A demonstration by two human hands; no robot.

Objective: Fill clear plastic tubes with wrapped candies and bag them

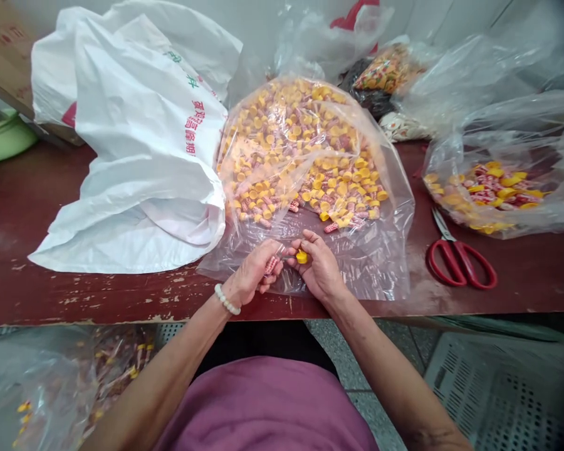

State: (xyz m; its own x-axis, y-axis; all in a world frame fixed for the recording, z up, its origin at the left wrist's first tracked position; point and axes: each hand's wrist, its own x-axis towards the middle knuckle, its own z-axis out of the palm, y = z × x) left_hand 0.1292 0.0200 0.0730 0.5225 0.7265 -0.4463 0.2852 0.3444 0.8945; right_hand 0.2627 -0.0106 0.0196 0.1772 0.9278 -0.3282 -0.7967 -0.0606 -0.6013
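Observation:
My left hand (259,266), with a pale bead bracelet (227,299) on the wrist, is closed around a small red-and-white patterned tube (271,265). Close to its right, my right hand (318,263) pinches a yellow cap (301,256) between thumb and fingers. Both hands are above the open front of a large clear plastic bag (395,250). Inside that bag lies a heap of yellow caps (352,188) mixed with red-and-white tubes (331,227). Whether the tube and the cap in my hands are joined I cannot tell.
A white woven sack (145,144) slumps on the red table (122,299) at left. Red-handled scissors (463,260) lie at right, below another clear bag (502,188) of caps and tubes. A plastic crate (479,388) stands below the table; a green bowl (7,134) sits far left.

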